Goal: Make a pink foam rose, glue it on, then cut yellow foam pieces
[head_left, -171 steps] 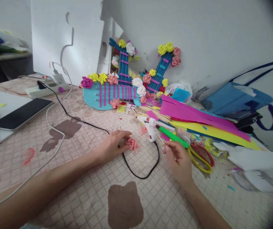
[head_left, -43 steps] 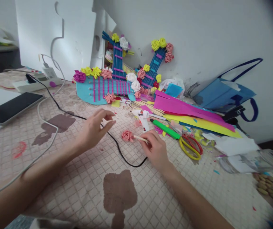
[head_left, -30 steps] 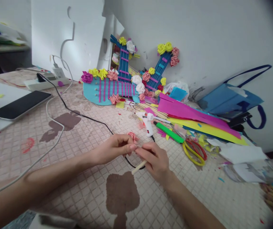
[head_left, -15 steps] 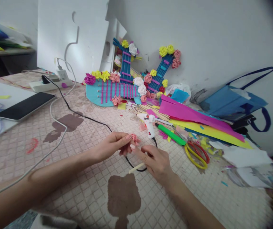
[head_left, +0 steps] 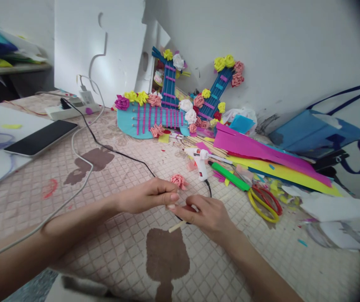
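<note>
My left hand (head_left: 154, 195) is closed, thumb and fingers pinched together; anything between them is too small or hidden to make out. Its fingertips meet those of my right hand (head_left: 206, 216). The right hand's fingers are curled round a short pale stick (head_left: 176, 227), whose end pokes out below them. Just beyond the left fingers sits a pink crepe-paper rose (head_left: 178, 181), apparently on the table. Behind it a white glue gun (head_left: 199, 159) lies on its side, its black cord running under my hands.
Scissors (head_left: 263, 205), a green utility knife (head_left: 230, 176) and coloured paper sheets (head_left: 270, 157) lie to the right. Flower-trimmed cardboard guitars (head_left: 154, 119) stand at the wall. At left are a phone (head_left: 41, 137), a power strip (head_left: 73, 110) and a white cable (head_left: 82, 163) crossing my left arm.
The pink rose has left my left fingers and now sits beyond them. My left hand has come down to meet the right fingertips. The right hand keeps the pale stick.
</note>
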A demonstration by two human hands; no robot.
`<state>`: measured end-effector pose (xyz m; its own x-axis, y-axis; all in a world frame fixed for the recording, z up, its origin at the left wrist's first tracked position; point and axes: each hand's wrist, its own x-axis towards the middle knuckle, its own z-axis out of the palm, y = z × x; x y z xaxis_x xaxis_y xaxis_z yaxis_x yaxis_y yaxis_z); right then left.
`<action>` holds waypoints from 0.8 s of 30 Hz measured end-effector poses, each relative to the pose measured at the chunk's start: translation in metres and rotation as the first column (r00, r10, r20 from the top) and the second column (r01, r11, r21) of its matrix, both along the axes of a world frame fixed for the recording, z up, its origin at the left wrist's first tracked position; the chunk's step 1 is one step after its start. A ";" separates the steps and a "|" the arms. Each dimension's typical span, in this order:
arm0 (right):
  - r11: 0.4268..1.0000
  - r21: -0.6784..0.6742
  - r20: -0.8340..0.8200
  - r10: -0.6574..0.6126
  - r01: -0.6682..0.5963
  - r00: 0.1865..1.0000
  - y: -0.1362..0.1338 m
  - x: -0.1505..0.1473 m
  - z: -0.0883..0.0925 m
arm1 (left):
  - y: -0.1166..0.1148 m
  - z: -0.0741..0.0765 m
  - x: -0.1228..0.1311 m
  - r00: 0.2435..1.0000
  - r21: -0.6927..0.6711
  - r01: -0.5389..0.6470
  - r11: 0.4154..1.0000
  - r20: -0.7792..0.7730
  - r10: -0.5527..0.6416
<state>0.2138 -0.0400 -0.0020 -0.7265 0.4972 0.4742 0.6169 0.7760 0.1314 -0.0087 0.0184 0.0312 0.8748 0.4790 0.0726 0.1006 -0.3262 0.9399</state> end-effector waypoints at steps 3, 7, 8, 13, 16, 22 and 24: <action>1.000 0.011 0.002 0.002 -0.002 1.000 0.000 -0.002 0.001 | -0.001 -0.002 -0.001 0.999 -0.063 0.031 0.998 0.011 -0.030; 0.999 0.023 0.002 -0.023 0.023 1.000 0.000 -0.001 0.001 | -0.003 -0.002 0.001 0.999 -0.098 0.007 0.995 0.034 -0.004; 0.999 0.020 0.003 -0.028 0.028 1.000 0.000 -0.001 0.001 | -0.003 -0.002 0.001 0.999 -0.106 -0.012 0.994 0.037 0.016; 0.999 -0.036 -0.043 -0.039 0.038 0.998 -0.001 0.002 0.002 | 0.000 -0.001 -0.001 0.996 -0.188 -0.077 0.979 0.032 0.085; 0.988 -0.155 -0.197 -0.048 0.017 0.979 -0.003 0.002 0.006 | 0.002 -0.003 -0.002 0.992 -0.207 -0.086 0.975 0.068 0.103; 0.841 -0.528 -0.701 -0.353 -0.118 0.620 -0.013 -0.005 0.030 | -0.011 -0.004 0.016 0.965 -0.251 -0.158 0.955 0.164 0.203; 0.747 -0.610 -0.768 -0.475 -0.265 0.429 -0.015 -0.006 0.036 | -0.016 0.001 0.027 0.956 -0.307 -0.180 0.934 0.169 0.240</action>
<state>0.2075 -0.0547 0.0341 -0.0340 0.9372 0.3472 0.1719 0.3477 -0.9217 0.0181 0.0028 0.0321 0.7332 0.6766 0.0685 -0.0624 -0.0334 0.9975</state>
